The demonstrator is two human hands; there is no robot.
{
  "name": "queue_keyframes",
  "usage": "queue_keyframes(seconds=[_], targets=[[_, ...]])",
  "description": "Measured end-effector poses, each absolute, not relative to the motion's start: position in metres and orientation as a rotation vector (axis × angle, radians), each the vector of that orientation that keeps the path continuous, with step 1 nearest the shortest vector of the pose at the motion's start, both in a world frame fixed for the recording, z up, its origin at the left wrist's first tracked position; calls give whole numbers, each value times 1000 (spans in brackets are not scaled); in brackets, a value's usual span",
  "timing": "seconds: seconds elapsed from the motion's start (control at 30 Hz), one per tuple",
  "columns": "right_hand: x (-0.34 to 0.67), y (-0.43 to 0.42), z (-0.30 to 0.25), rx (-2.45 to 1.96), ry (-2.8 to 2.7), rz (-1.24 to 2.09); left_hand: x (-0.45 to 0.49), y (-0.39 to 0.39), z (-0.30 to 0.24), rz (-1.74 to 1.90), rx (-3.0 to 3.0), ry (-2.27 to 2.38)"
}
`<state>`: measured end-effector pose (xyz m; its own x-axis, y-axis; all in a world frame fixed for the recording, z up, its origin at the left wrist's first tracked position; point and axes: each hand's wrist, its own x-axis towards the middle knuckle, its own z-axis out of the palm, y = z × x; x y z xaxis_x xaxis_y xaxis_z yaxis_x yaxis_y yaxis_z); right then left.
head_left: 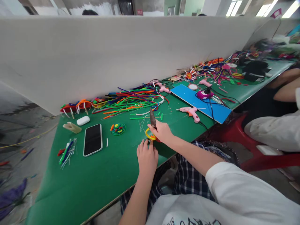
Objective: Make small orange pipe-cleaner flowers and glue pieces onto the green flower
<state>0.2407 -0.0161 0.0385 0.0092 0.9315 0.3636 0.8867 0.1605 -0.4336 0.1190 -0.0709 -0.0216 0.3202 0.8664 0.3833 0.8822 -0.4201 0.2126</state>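
Observation:
My right hand (163, 132) is closed around a dark, tapered metal tool (152, 118) that points away from me. Its handle is mostly hidden in the fist, so I cannot tell whether it is scissors or pliers. Beneath that hand a yellow loop with a bit of orange (147, 135) rests at the table, partly covered. My left hand (147, 154) lies palm down on the green tabletop, fingers slightly spread, with the fingertips at the loop's near edge. Left of the hands sits a green coiled piece with yellow and red spots (118, 129).
Coloured fuzzy stems (133, 100) are heaped along the white partition (105, 59). A phone (93, 140), a white case (83, 120) and a small stem bundle (67, 153) lie left. Rightward are a pink glue gun (191, 113) and a blue board (220, 114). Another person's leg (264, 132) is at far right.

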Motion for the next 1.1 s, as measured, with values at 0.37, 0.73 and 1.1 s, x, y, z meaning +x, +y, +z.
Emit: queue_keyframes(seconds=[0.37, 0.73, 1.1], targets=[[245, -11, 52, -1617, -1730, 61, 120, -71, -17, -649, -2547, -1706], [236, -8, 43, -1740, -1880, 53, 122, -72, -17, -609, -2536, -1738], [237, -11, 42, -1769, -1901, 45, 124, -70, -20, -589, -2508, -1773]])
